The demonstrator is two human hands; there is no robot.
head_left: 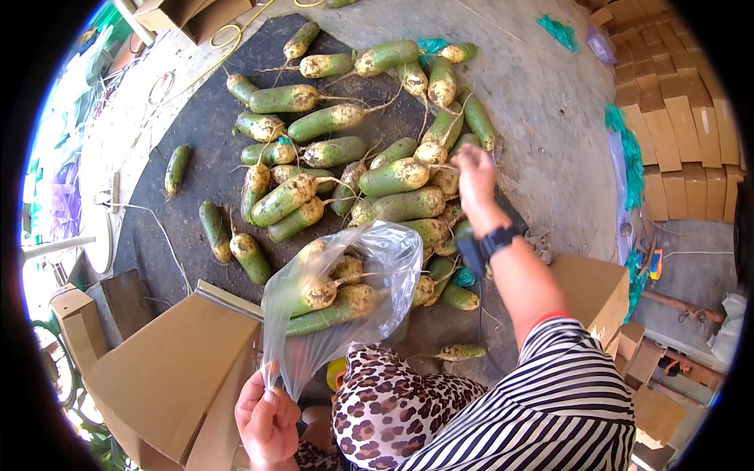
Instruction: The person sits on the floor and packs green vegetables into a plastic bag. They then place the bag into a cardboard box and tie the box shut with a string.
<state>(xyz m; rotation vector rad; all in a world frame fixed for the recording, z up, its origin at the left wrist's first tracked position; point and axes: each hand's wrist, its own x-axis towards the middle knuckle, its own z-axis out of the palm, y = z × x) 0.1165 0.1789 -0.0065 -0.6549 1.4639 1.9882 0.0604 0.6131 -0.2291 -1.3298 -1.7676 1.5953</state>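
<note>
My left hand (267,420) pinches the gathered edge of a clear plastic bag (393,251). Inside the bag lie several green radishes with pale, soil-stained root ends, among them one radish (345,308) low in the bag. Beyond the pile's middle, my right hand (477,179) has its fingers bent together among the radishes. The thin root of a large green radish (393,177) runs up to those fingertips. Whatever they grip is hidden. A dark band (499,239) circles my right wrist.
Many loose radishes, such as one long radish (326,122), cover a dark mat (157,228). An open cardboard box (169,369) stands at the near left, another box (593,290) at the right. Stacked flat cartons (683,118) rise at far right. A white cable (169,243) crosses the mat.
</note>
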